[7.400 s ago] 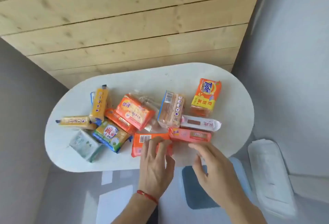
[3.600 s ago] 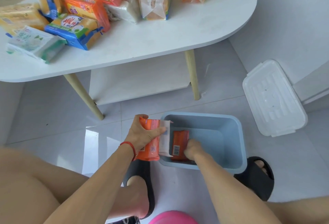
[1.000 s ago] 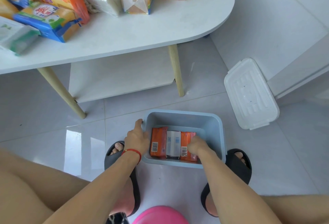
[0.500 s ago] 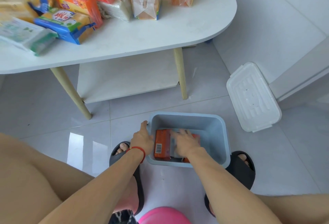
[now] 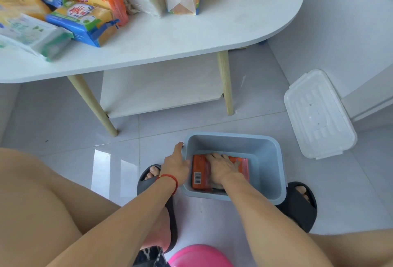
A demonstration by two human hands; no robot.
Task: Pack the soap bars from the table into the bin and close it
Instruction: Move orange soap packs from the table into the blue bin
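Observation:
A light blue bin [image 5: 270, 160] stands open on the floor between my feet. Inside it lie an orange soap bar [image 5: 199, 173] with a barcode, a pink-red one [image 5: 243, 165] at the right and another mostly hidden between them. My right hand [image 5: 223, 165] lies flat on these bars with fingers spread. My left hand [image 5: 176, 163] holds the bin's left rim, fingers curled over the edge. Several packaged soap bars [image 5: 85, 20] remain on the white table [image 5: 191, 39]. The white lid [image 5: 319, 113] lies on the floor to the right.
The table's wooden legs [image 5: 93, 105] and a lower shelf [image 5: 161, 92] stand just beyond the bin. My black slippers [image 5: 297, 203] flank the bin. A pink stool edge [image 5: 200, 256] shows at the bottom. A white wall base runs at the right.
My right hand opened out flat over the bars in the bin. The left hand stayed on the bin's rim. The view tilted up slightly toward the table.

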